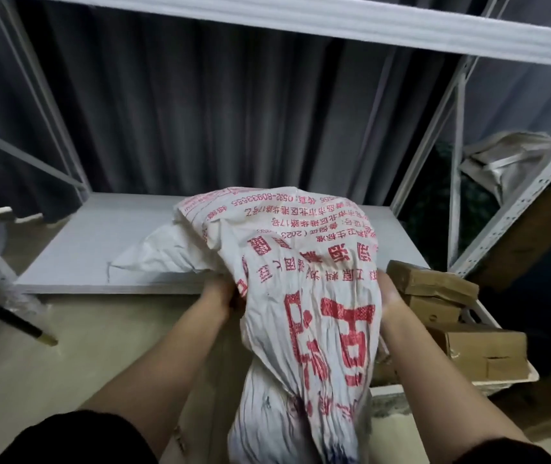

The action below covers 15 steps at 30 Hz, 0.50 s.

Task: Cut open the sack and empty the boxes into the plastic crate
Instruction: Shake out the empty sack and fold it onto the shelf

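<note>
A white woven sack [304, 296] with red printed characters fills the middle of the head view, held up and crumpled, its lower end hanging toward me. My left hand [223, 293] grips its left side and my right hand [389, 296] grips its right side. To the right, several brown cardboard boxes [434, 283] lie piled in a pale plastic crate [501, 383], whose rim shows at the lower right. The sack hides most of the crate's left part.
A white shelf board [100, 242] sits low behind the sack, inside a white metal rack [451, 128] with grey curtains behind. A dark stick with a brass tip [16, 324] slants over the pale floor at left. A white bag [508, 162] lies at the right rear.
</note>
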Each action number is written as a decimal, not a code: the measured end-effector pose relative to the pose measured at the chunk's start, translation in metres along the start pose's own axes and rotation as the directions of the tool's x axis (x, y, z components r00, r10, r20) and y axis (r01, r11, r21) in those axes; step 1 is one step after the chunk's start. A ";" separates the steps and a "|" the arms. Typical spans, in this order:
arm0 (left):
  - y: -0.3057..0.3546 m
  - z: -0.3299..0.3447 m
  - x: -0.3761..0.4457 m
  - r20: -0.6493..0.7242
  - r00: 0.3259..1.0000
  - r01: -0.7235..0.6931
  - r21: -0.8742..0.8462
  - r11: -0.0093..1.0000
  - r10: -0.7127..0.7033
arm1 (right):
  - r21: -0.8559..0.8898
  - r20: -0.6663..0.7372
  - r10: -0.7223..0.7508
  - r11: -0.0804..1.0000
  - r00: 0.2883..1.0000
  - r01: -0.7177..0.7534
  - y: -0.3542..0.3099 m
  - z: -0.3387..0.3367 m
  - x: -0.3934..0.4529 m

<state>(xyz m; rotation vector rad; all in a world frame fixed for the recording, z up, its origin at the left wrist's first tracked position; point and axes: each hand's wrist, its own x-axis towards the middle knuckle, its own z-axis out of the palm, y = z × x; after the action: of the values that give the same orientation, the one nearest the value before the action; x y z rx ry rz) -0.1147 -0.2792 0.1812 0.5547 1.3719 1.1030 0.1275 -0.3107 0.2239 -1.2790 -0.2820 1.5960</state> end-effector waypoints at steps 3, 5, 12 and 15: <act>0.018 -0.015 0.007 -0.027 0.996 -0.084 0.155 0.984 0.089 | 0.050 -0.058 0.025 0.998 0.998 -0.022 -0.018 -0.006 0.016; 0.033 -0.042 0.010 0.008 0.998 -0.058 0.189 0.980 0.057 | 0.025 -0.132 -0.018 0.999 0.991 0.021 -0.031 -0.021 0.021; 0.103 -0.149 0.026 -0.006 0.994 -0.097 0.418 0.903 0.110 | -0.208 -0.382 -0.344 0.936 0.858 0.283 -0.079 -0.067 0.011; 0.120 -0.172 0.025 -0.101 0.978 -0.119 0.458 0.881 0.185 | -0.372 -0.490 -0.447 0.883 0.748 0.284 -0.090 -0.070 -0.001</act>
<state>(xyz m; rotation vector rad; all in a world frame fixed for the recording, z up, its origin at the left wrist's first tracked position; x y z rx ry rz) -0.3160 -0.2534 0.2396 0.9494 1.7499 0.9612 0.2347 -0.2985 0.2589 -1.7278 -0.3629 0.7977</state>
